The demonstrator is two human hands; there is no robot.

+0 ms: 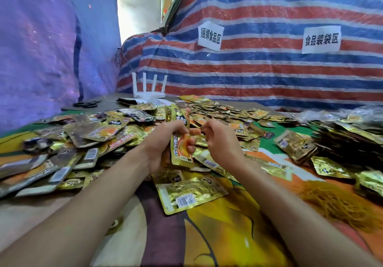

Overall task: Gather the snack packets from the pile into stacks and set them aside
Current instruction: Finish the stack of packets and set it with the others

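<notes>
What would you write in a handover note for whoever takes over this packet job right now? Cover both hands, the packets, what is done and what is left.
Left hand grips an upright stack of packets. Right hand is curled beside it; whether it pinches anything is unclear.
Pile lies loose on the left and behind the hands.
Done: stacks set aside on the right.
To do: finish this stack, then most of the pile.
</notes>
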